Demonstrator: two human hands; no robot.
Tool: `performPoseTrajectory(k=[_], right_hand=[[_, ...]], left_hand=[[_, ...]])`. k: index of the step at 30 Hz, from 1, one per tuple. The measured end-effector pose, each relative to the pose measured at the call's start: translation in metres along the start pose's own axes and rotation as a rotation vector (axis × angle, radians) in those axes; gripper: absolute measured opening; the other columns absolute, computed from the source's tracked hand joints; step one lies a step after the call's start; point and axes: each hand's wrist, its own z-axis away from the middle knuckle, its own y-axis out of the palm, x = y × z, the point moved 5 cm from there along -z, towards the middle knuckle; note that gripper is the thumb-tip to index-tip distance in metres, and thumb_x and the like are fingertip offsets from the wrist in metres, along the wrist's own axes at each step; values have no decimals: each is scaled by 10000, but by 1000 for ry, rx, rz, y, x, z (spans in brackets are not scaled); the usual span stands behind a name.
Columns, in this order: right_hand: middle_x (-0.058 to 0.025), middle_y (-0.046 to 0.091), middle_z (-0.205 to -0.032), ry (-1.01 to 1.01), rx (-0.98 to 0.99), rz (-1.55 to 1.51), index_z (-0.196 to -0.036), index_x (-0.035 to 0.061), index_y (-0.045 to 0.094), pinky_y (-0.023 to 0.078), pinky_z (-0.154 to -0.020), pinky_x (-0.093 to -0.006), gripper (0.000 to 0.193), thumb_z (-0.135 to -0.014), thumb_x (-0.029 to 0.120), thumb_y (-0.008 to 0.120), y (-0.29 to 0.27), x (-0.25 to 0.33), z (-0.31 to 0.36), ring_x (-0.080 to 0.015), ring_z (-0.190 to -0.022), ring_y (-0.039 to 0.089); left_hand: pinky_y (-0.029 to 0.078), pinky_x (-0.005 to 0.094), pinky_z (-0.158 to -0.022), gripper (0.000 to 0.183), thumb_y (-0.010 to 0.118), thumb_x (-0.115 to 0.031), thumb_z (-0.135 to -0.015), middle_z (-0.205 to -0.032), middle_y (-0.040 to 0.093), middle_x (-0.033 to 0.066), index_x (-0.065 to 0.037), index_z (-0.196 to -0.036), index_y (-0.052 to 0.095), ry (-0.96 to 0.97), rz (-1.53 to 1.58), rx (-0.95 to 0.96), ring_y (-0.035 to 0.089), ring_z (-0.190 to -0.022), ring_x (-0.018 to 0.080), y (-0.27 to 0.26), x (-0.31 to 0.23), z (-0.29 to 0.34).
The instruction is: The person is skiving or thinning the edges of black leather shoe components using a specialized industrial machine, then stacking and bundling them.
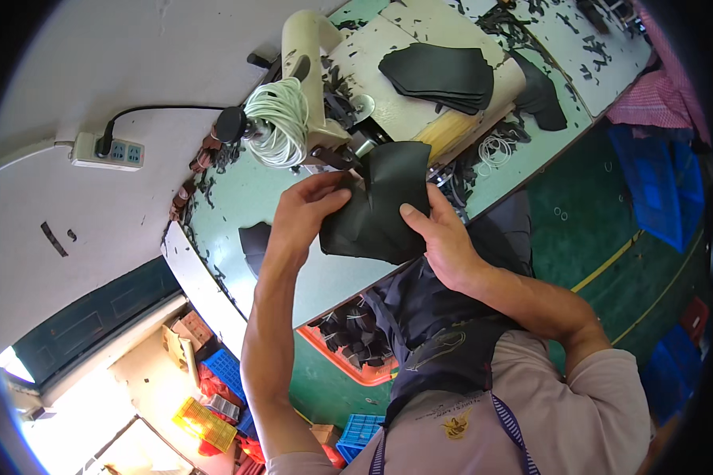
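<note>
Between my hands is a black leather-like piece (380,210), creased and slit near its upper middle, its top close to the working head of a cream machine (315,79). My left hand (313,207) pinches its upper left edge between thumb and fingers. On the right edge, my right hand (445,237) grips it with the thumb on top and the fingers mostly hidden behind. Beyond, a stack of black cut pieces (440,75) lies on the machine's cream bed (380,59). Another black piece (255,244) lies on the green table, partly behind my left forearm.
A coil of white cord (277,123) hangs on the machine's left. Black scraps litter the green tabletop (491,186). A power strip (107,152) is fixed to the wall. Below the table's edge stands an orange basket (364,374) of dark pieces. Blue crates (665,190) are at the right.
</note>
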Motion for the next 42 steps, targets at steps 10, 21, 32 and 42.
performPoseTrajectory(k=[10, 21, 32, 42], right_hand=[[-86, 556, -1327, -18, 15, 37, -1406, 21, 431, 425, -1048, -310, 396, -1024, 76, 522, 2, -3, -1, -149, -1200, 530], [-86, 553, -1311, -47, -10, -17, -1396, 27, 422, 416, -1051, -317, 401, -1014, 74, 533, 3, -8, -4, -152, -1198, 527], [-73, 553, -1328, -45, -20, -1, -1415, 37, 416, 424, -1050, -317, 433, -1002, 73, 544, -3, 5, -2, -162, -1212, 543], [-77, 557, -1330, -47, 13, -20, -1410, 44, 426, 430, -1058, -336, 439, -991, 58, 557, -4, 8, 0, -163, -1223, 543]], left_hand=[[517, 256, -671, 298, 793, -238, -814, -774, 726, 76, 18, -965, 767, 12, -611, -198, 655, -715, 95, 2, -11, -5], [512, 245, -646, 286, 770, -187, -833, -808, 736, 69, 26, -1023, 751, -19, -385, -187, 647, -683, 89, -14, 4, 0], [522, 271, -769, 310, 766, -197, -816, -909, 750, 107, 10, -1047, 751, 104, -186, -41, 687, -817, 136, -10, -4, 3], [525, 280, -760, 344, 735, -195, -856, -955, 747, 101, -3, -1142, 728, 91, -251, 19, 682, -830, 158, -3, -5, -3]])
